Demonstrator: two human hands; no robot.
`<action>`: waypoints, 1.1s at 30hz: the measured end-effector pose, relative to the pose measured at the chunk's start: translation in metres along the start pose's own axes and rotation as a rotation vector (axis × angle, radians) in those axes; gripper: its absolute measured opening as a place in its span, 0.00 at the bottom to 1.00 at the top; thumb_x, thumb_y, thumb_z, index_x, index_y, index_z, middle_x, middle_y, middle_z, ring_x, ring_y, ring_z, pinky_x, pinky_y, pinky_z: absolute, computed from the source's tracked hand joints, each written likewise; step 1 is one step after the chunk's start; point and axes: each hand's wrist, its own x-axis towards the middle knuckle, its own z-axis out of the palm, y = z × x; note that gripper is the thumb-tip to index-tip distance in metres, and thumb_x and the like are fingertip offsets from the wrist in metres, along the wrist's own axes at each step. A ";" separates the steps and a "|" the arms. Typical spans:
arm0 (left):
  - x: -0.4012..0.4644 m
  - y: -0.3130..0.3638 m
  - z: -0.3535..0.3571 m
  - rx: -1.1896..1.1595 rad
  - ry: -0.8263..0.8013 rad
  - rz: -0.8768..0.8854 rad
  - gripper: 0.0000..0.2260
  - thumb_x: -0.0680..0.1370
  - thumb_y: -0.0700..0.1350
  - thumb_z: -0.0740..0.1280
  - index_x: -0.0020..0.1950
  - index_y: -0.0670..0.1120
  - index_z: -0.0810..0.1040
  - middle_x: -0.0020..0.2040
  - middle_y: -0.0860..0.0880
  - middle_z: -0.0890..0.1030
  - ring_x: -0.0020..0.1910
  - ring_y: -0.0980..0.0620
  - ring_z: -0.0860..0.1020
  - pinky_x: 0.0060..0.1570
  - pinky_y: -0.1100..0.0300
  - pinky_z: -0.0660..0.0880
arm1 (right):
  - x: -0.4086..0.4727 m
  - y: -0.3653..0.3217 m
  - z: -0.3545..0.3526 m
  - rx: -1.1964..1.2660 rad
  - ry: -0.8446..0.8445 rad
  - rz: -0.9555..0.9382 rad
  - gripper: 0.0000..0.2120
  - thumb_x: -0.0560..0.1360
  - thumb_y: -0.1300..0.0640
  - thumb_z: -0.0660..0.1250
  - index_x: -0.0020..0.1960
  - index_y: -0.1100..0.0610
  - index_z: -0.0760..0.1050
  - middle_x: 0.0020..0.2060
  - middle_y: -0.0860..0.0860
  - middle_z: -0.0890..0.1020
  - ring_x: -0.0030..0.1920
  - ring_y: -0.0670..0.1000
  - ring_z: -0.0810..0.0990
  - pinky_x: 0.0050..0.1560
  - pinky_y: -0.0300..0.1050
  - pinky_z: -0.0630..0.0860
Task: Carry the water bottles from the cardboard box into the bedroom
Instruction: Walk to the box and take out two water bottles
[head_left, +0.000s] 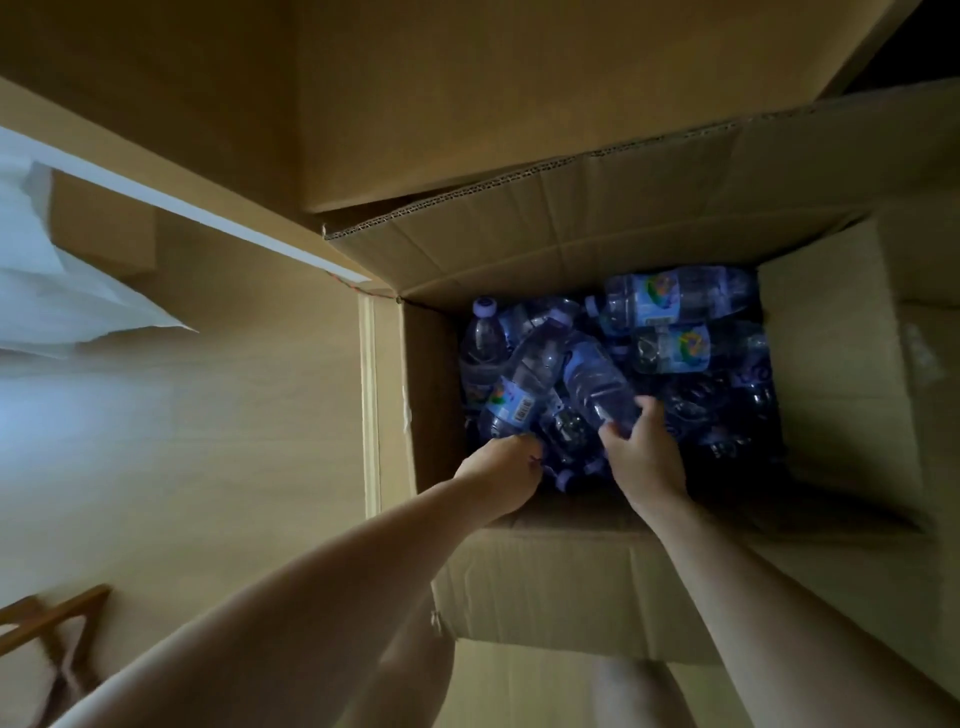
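Note:
An open cardboard box (561, 587) stands on the floor with all its flaps folded out. Inside lie several clear water bottles with blue labels and pale purple caps, piled at odd angles. My left hand (501, 473) reaches down into the near left of the box and grips the bottom end of one slanted bottle (522, 384). My right hand (644, 454) holds the base of a second bottle (597, 382) beside it, fingers curled round it. Two labelled bottles (675, 299) lie across the far side.
The box sits against a pale wooden wall or cabinet (467, 93) at the back. A wooden floor (208, 441) spreads to the left. A white cloth or sheet (62, 291) hangs at the far left. A wooden frame (52, 623) shows at bottom left.

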 end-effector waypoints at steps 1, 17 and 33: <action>-0.003 0.004 -0.001 0.013 -0.005 0.013 0.14 0.81 0.43 0.57 0.63 0.48 0.76 0.63 0.43 0.77 0.59 0.42 0.76 0.59 0.50 0.75 | -0.001 -0.009 -0.010 -0.072 0.031 -0.049 0.19 0.78 0.53 0.64 0.67 0.57 0.66 0.49 0.54 0.81 0.44 0.57 0.80 0.36 0.45 0.69; -0.019 0.032 -0.021 -0.358 0.115 0.363 0.45 0.65 0.44 0.80 0.74 0.48 0.57 0.63 0.55 0.71 0.67 0.49 0.70 0.65 0.53 0.69 | -0.024 -0.129 -0.126 -0.308 -0.441 -0.410 0.19 0.80 0.51 0.60 0.34 0.58 0.63 0.28 0.53 0.60 0.24 0.48 0.72 0.38 0.52 0.83; -0.038 0.020 -0.050 -1.333 -0.261 0.100 0.32 0.69 0.60 0.68 0.70 0.51 0.68 0.64 0.40 0.77 0.61 0.41 0.78 0.63 0.40 0.72 | -0.051 -0.099 -0.042 0.413 -0.468 -0.089 0.27 0.81 0.38 0.51 0.77 0.46 0.57 0.68 0.49 0.73 0.63 0.49 0.76 0.63 0.54 0.75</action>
